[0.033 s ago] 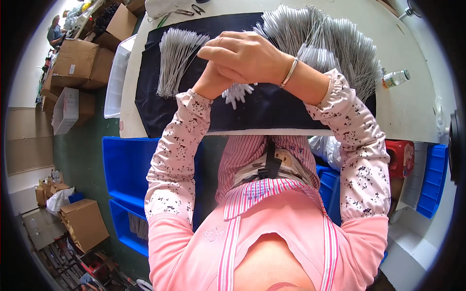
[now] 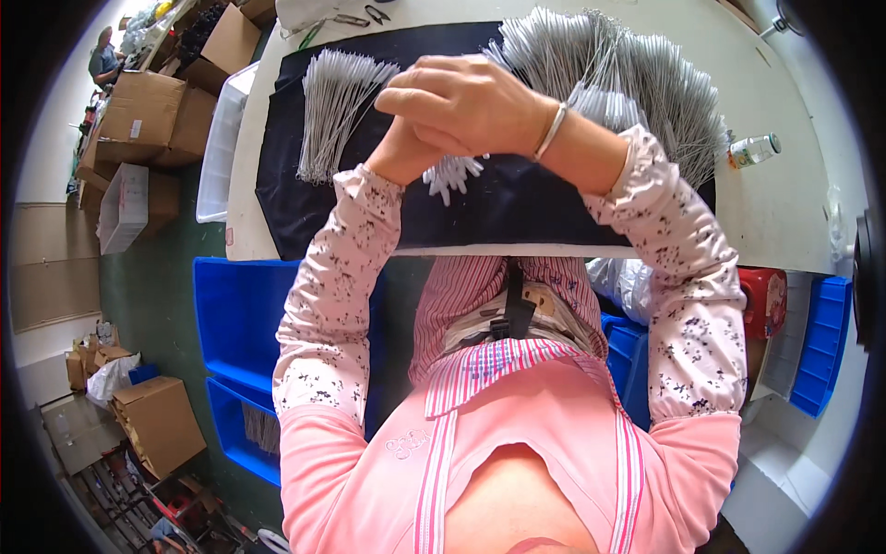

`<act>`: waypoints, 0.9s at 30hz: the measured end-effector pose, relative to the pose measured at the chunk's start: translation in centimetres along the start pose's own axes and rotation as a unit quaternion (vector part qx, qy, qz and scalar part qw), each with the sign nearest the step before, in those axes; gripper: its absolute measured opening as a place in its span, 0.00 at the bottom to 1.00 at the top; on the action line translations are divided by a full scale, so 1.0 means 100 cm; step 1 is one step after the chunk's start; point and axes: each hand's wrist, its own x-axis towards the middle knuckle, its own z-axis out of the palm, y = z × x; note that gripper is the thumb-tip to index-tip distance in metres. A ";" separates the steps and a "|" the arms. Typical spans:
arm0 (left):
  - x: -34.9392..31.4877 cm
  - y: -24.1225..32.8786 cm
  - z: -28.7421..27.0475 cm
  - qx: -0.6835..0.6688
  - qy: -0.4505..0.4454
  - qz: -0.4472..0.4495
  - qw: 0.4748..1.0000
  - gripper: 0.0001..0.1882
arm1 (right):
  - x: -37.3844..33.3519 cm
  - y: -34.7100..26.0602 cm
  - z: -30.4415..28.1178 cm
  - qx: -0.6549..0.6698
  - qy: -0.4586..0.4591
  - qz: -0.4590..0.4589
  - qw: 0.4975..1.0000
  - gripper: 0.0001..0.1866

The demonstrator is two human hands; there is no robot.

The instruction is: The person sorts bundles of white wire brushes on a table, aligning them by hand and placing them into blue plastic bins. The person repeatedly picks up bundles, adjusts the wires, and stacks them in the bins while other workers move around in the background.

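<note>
My right hand (image 2: 475, 103) is over the black cloth (image 2: 526, 208) on the table, its fingers curled closed above my left hand (image 2: 406, 152). A bundle of thin wire brushes with white bristle ends (image 2: 449, 175) sticks out below the two hands. My left hand seems closed round it, though its fingers are mostly hidden under the right. What the right fingertips pinch, if anything, is out of sight. To the left lies a fanned pile of similar brushes (image 2: 337, 115); a much larger heap of brushes (image 2: 609, 69) spreads to the right and behind.
A small clear jar (image 2: 752, 150) lies at the table's right. Small hand tools (image 2: 351, 20) are at the far left edge. Blue bins (image 2: 238, 319) stand below the table's left side, near a white plastic tub (image 2: 221, 157). Cardboard boxes (image 2: 138, 115) are stacked leftward; another person (image 2: 104, 63) is beyond.
</note>
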 end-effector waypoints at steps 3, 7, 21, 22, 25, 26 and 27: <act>0.007 -0.001 -0.005 -0.003 0.005 -0.015 1.000 0.18 | 0.009 0.019 -0.004 -0.038 -0.103 -0.042 0.993 0.10; 0.020 0.001 -0.017 0.001 0.011 -0.030 0.999 0.20 | 0.040 0.025 -0.009 -0.076 -0.311 0.140 0.937 0.22; -0.057 0.011 -0.020 -0.140 0.178 0.204 0.953 0.21 | 0.023 0.011 -0.046 -0.237 0.024 0.059 0.969 0.12; -0.073 0.008 -0.027 -0.151 0.328 0.200 0.911 0.19 | 0.028 0.016 -0.055 -0.246 0.059 0.086 0.964 0.12; -0.112 0.005 -0.013 -0.130 0.578 0.178 0.786 0.12 | 0.028 0.024 -0.075 -0.149 0.215 0.293 0.919 0.11; -0.117 0.000 0.001 -0.144 0.583 0.144 0.787 0.10 | 0.025 0.024 -0.078 -0.090 0.271 0.377 0.881 0.11; -0.116 -0.006 0.024 -0.182 0.527 0.131 0.820 0.12 | 0.017 0.025 -0.078 -0.073 0.316 0.410 0.852 0.11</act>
